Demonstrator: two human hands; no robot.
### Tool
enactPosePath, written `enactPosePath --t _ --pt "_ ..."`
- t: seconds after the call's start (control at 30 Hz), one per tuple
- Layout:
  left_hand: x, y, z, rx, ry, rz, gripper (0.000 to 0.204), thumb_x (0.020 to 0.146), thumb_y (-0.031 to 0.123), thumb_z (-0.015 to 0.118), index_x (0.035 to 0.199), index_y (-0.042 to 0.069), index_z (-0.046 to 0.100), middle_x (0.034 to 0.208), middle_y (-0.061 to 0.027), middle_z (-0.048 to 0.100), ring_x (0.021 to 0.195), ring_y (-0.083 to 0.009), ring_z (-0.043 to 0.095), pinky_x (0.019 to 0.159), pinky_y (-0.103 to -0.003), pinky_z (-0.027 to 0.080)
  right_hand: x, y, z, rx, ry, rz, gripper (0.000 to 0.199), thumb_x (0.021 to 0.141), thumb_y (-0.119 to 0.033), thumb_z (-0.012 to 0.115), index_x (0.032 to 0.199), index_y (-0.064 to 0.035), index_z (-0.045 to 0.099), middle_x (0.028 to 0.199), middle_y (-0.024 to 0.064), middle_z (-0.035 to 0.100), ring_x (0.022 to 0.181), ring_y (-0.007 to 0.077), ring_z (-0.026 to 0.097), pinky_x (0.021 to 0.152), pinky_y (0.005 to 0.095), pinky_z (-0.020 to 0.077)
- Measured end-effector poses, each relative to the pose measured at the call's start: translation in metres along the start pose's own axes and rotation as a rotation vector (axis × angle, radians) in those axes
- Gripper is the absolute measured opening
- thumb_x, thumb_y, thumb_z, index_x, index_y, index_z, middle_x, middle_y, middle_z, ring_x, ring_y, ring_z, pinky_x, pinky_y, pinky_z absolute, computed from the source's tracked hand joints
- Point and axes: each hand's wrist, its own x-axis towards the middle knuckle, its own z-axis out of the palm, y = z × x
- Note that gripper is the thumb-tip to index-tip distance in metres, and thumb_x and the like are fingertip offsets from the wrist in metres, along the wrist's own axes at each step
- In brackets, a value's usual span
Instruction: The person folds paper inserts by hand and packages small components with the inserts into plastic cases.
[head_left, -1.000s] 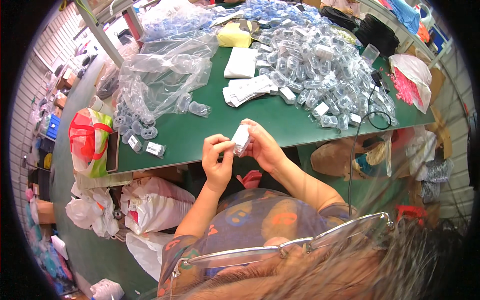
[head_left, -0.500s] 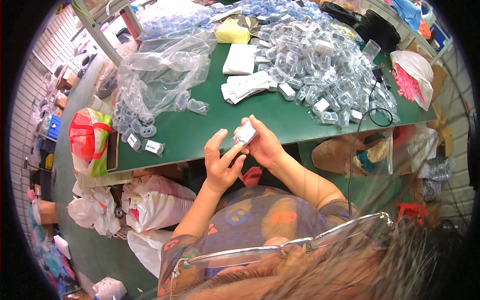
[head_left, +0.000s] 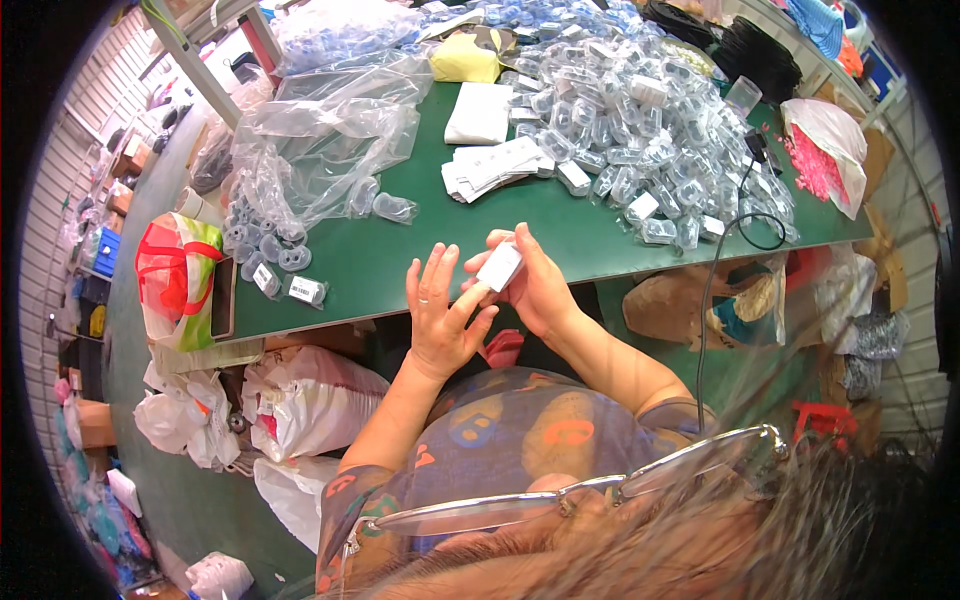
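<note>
My right hand (head_left: 541,290) holds a small see-through plastic packet (head_left: 500,266) with a white label facing up, gripped between thumb and fingers above the table's near edge. My left hand (head_left: 442,318) is beside it with fingers spread; its index fingertip touches the packet's lower left corner. Whatever lies inside the packet is hidden by the label. Two similar labelled packets (head_left: 306,291) lie on the green table (head_left: 390,275) at the left. Beyond my hands are a fanned stack of white slips (head_left: 492,168) and a folded white sheet (head_left: 479,114).
A large heap of see-through packets (head_left: 640,130) covers the far right. A crumpled plastic bag (head_left: 330,130) and round plastic pieces (head_left: 268,240) lie left, near a red and green bag (head_left: 178,280). A black cable (head_left: 706,320) hangs over the front edge. White sacks (head_left: 315,400) stand below.
My left hand's fingers have straightened and spread apart. My right hand has tilted slightly with the packet, moving a little to the right, and its white label shows more fully.
</note>
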Motion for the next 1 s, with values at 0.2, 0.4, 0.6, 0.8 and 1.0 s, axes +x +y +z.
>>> enactPosePath --t 0.2,0.4,0.6,0.8,1.0 --pt "-0.002 -0.001 0.000 -0.038 0.038 -0.031 0.038 0.099 0.033 0.065 0.131 0.015 0.055 0.154 -0.0263 0.042 0.142 -0.0460 0.044 0.116 -0.062 0.026 -0.007 -0.009 0.013 0.271 -0.219 0.010 0.046 0.105 -0.042 0.053 0.140 -0.0131 0.045 0.120 0.0211 0.068 0.103 0.0332 0.070 0.077 0.0439 0.0593" --pt "0.002 0.001 -0.001 -0.069 0.060 -0.041 0.045 0.093 0.037 0.072 0.132 0.018 0.058 0.155 -0.0227 0.042 0.142 -0.0432 0.044 0.117 -0.062 0.025 -0.017 -0.018 0.019 0.153 -0.090 -0.051 0.060 0.104 -0.045 0.054 0.152 -0.0117 0.038 0.134 0.0241 0.063 0.107 0.0326 0.069 0.076 0.0424 0.0608" --pt "0.001 0.015 -0.002 -0.043 -0.012 -0.016 0.062 0.091 0.051 0.072 0.138 0.016 0.053 0.157 -0.0259 0.040 0.145 -0.0461 0.040 0.117 -0.063 0.024 -0.014 -0.005 -0.003 -0.186 -0.058 -0.174 0.058 0.105 -0.053 0.052 0.140 -0.0069 0.046 0.091 0.0092 0.072 0.064 0.0152 0.067 0.052 0.0219 0.0436" --pt "0.005 0.023 0.005 -0.059 -0.046 -0.021 0.063 0.092 0.049 0.071 0.140 0.012 0.050 0.159 -0.0272 0.038 0.146 -0.0476 0.038 0.119 -0.063 0.019 -0.012 0.002 0.002 -0.218 -0.035 -0.312 0.072 0.102 -0.063 0.051 0.141 -0.0027 0.046 0.088 0.0096 0.067 0.076 0.0140 0.065 0.065 0.0266 0.0503" --pt "0.006 0.032 0.008 -0.149 -0.034 -0.073 0.066 0.092 0.047 0.072 0.141 0.011 0.047 0.159 -0.0288 0.037 0.148 -0.0479 0.035 0.119 -0.065 0.016 -0.014 0.011 0.000 -0.219 -0.054 -0.390 0.070 0.103 -0.057 0.055 0.146 -0.0030 0.044 0.091 0.0057 0.066 0.080 0.0105 0.063 0.071 0.0244 0.0508"
